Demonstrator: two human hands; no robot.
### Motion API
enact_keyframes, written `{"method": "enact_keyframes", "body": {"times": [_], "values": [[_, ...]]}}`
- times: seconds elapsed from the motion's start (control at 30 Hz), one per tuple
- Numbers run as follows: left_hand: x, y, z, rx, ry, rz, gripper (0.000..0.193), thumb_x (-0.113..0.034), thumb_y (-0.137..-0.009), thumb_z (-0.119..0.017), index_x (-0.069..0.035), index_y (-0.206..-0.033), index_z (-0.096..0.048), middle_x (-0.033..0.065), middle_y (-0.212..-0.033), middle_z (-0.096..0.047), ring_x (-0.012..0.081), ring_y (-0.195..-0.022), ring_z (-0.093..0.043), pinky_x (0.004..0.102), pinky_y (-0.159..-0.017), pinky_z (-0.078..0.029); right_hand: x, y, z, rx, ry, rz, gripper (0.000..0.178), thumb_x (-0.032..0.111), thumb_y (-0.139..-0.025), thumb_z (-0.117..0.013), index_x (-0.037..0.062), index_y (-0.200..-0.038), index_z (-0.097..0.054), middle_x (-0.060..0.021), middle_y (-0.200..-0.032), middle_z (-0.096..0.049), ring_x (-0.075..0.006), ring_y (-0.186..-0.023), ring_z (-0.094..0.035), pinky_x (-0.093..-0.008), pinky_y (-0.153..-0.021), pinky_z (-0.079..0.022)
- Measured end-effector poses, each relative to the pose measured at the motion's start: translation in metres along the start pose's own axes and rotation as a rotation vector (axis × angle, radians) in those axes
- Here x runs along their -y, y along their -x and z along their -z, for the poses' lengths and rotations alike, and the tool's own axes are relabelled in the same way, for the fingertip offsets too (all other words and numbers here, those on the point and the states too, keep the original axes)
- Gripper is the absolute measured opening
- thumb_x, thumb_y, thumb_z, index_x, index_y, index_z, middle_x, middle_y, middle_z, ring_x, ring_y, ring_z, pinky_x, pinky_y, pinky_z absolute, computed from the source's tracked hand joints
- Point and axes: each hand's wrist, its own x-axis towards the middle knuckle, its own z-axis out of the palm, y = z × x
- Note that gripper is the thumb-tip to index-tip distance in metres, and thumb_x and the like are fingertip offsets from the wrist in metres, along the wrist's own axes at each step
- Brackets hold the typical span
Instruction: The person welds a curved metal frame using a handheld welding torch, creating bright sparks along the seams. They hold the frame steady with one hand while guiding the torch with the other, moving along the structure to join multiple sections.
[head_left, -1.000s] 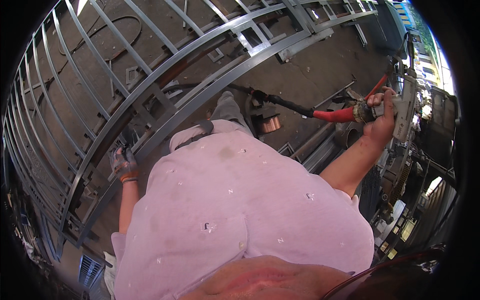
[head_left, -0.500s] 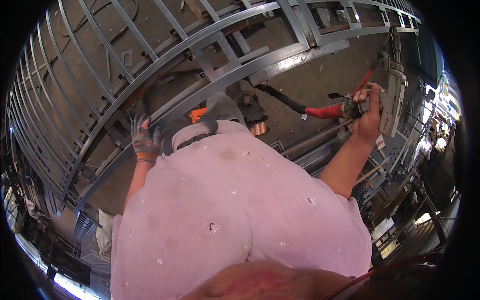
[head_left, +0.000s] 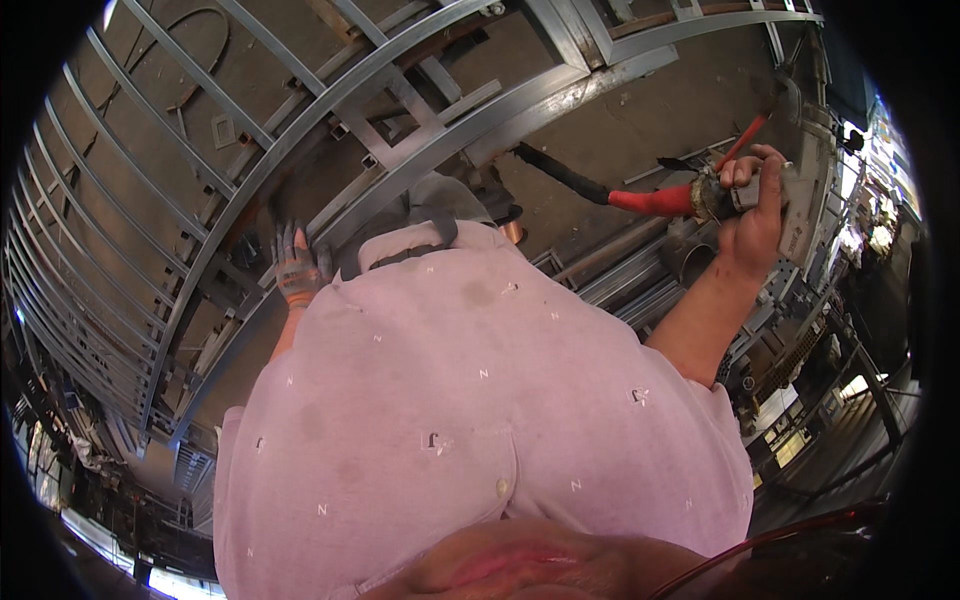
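Note:
My right hand [head_left: 752,205] is closed around the grey head of a red-and-black power tool [head_left: 650,201], which looks like an angle grinder. Its black tail points left, over the floor, and an orange-red strip rises beside my fingers. My left hand [head_left: 298,268], in a grey glove with an orange cuff, has its fingers stretched out. It lies at the near rail of a large metal frame [head_left: 425,155]; whether it presses on the rail I cannot tell. The frame is built of shiny square tubes with many bars.
A copper-coloured spool [head_left: 512,232] shows partly past my trousers. Long metal profiles [head_left: 625,270] lie stacked at right, below a short round pipe [head_left: 690,258]. A grey metal piece [head_left: 797,225] is beyond my right hand. Loose cable [head_left: 215,42] and scraps lie on the floor behind the bars.
The view has shifted slightly. My right hand, still gripping the tool, appears a little farther right and the tool a bit higher. My left hand stays by the rail with its fingers outstretched.

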Motion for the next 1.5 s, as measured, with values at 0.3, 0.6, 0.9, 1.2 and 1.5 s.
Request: {"method": "enact_keyframes", "body": {"times": [0.3, 0.6, 0.9, 1.2, 1.5], "values": [[0.016, 0.007, -0.030, -0.024, 0.023, -0.063, 0.071, -0.038, -0.091, -0.068, -0.001, -0.148, -0.047, 0.0201, -0.154, -0.047, 0.0434, -0.141, -0.045, 0.0567, -0.119, -0.036, 0.092, 0.012, 0.013, -0.003, -0.028, 0.037, 0.031, 0.030, -0.110, -0.053, -0.0008, -0.113, -0.060, -0.0035, -0.080, -0.053, -0.0155, -0.077, -0.051, -0.0303, -0.074, -0.043], [-0.004, 0.000, -0.007, 0.020, 0.101, -0.004, 0.073, -0.034, -0.089, -0.068, 0.000, -0.150, -0.045, 0.0242, -0.151, -0.049, 0.0443, -0.140, -0.046, 0.0561, -0.119, -0.034, 0.185, -0.009, 0.035, 0.128, 0.108, 0.021, 0.032, 0.032, -0.111, -0.050, 0.0039, -0.119, -0.061, -0.0015, -0.082, -0.049, -0.0141, -0.077, -0.050, -0.0286, -0.077, -0.042], [-0.039, -0.019, 0.011, -0.108, 0.198, 0.329, 0.057, -0.030, -0.095, -0.065, -0.003, -0.143, -0.052, 0.0245, -0.145, -0.055, 0.0450, -0.132, -0.053, 0.0524, -0.112, -0.043, 0.230, -0.107, 0.041, 0.349, 0.255, -0.192, 0.023, 0.025, -0.108, -0.056, 0.0036, -0.115, -0.059, 0.0011, -0.074, -0.044, -0.0112, -0.072, -0.046, -0.0252, -0.069, -0.038], [-0.026, -0.053, -0.025, -0.267, 0.052, 1.044, 0.052, -0.051, -0.104, -0.049, -0.010, -0.130, -0.067, 0.0158, -0.135, -0.067, 0.0371, -0.124, -0.062, 0.0460, -0.105, -0.048, 0.114, -0.213, -0.091, 0.946, 0.694, -0.076, 0.018, 0.012, -0.094, -0.073, 0.0029, -0.108, -0.065, -0.0002, -0.075, -0.058, -0.0078, -0.063, -0.054, -0.0250, -0.058, -0.042], [-0.029, -0.050, -0.031, -0.228, -0.067, 1.230, 0.057, -0.061, -0.100, -0.047, -0.019, -0.134, -0.066, 0.0119, -0.143, -0.062, 0.0353, -0.132, -0.057, 0.0478, -0.109, -0.046, 0.003, -0.228, -0.197, 1.632, 0.884, -0.184, 0.025, 0.020, -0.088, -0.085, 0.0043, -0.103, -0.072, 0.0021, -0.079, -0.066, -0.0067, -0.067, -0.058, -0.0257, -0.056, -0.047]]}}
